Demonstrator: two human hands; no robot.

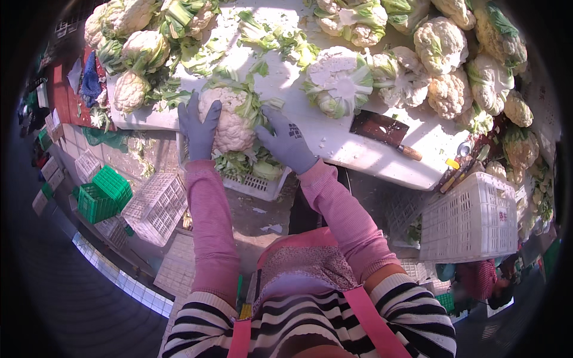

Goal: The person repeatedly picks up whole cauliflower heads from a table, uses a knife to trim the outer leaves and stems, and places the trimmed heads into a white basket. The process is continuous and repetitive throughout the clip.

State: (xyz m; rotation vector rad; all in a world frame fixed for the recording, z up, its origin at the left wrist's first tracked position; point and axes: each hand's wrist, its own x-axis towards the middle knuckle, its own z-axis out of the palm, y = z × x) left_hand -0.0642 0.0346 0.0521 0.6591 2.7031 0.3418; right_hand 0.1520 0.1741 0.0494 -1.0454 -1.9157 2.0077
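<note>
A cauliflower head (232, 123) with some green leaves sits between my gloved hands near the front edge of the white table (291, 103). My left hand (198, 127) rests against its left side with the fingers spread. On the other side, my right hand (286, 138) is at the leaves, fingers apart; whether its fingertips press on them is hard to tell. Below the cauliflower, a white plastic crate (257, 188) holds cut leaves. A cleaver (380, 129) with a wooden handle lies on the table to the right, beside an upturned cauliflower (340, 80) with a cut stem.
More cauliflowers (441, 44) are heaped at the right, others (145, 49) at the back left. Leaf scraps (277, 38) lie across the table. A tall white crate (470, 221) stands at right; white (156, 208) and green crates (96, 201) stand at left. A person (481, 279) is at lower right.
</note>
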